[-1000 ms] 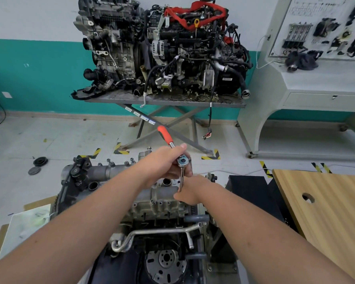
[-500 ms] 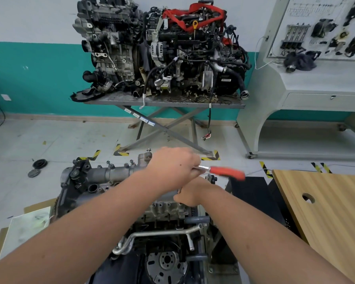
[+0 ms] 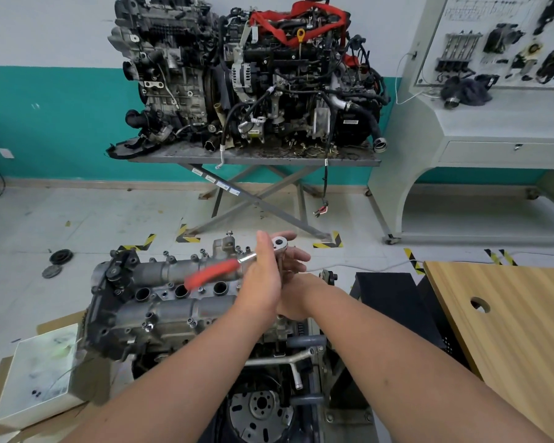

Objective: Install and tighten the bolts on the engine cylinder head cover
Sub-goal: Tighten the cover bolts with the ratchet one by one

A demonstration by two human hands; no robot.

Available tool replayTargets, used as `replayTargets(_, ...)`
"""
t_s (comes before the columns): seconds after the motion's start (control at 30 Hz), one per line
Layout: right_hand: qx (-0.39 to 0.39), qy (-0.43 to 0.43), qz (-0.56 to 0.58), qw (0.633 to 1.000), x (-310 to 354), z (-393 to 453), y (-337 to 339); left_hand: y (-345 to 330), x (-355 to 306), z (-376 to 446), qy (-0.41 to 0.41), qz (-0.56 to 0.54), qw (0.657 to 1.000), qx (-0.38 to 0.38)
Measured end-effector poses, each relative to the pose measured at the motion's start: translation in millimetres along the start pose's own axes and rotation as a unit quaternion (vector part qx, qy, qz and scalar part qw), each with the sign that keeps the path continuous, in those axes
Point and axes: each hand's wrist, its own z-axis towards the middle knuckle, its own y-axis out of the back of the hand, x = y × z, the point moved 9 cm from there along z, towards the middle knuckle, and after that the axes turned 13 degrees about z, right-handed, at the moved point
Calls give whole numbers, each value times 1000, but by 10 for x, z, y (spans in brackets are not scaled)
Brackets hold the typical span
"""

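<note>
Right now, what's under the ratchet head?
The left hand and right hand cover the ratchet shaft; any socket or bolt below is hidden. The cylinder head cover lies beneath.

cylinder head cover (image 3: pixel 160 302) lies left of both hands; ratchet (image 3: pixel 237 263) above it; wooden table (image 3: pixel 506 330) right.
</note>
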Motion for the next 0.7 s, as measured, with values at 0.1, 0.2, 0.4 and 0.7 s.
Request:
replayTargets(0.1, -19, -5, 38, 999, -32, -21, 39, -5, 72, 110, 48, -55, 997, 39)
replayTargets(0.2, -32, 3, 49, 998, -24, -14, 48, 41, -23, 127, 55, -65, 994, 66)
replayTargets(0.4, -14, 3, 45, 999, -34, -20, 28, 71, -130, 90, 53, 76, 981, 173)
replayTargets(0.7, 47, 25, -27, 998, 59, -62, -24, 94, -316, 162, 101, 218, 960, 145)
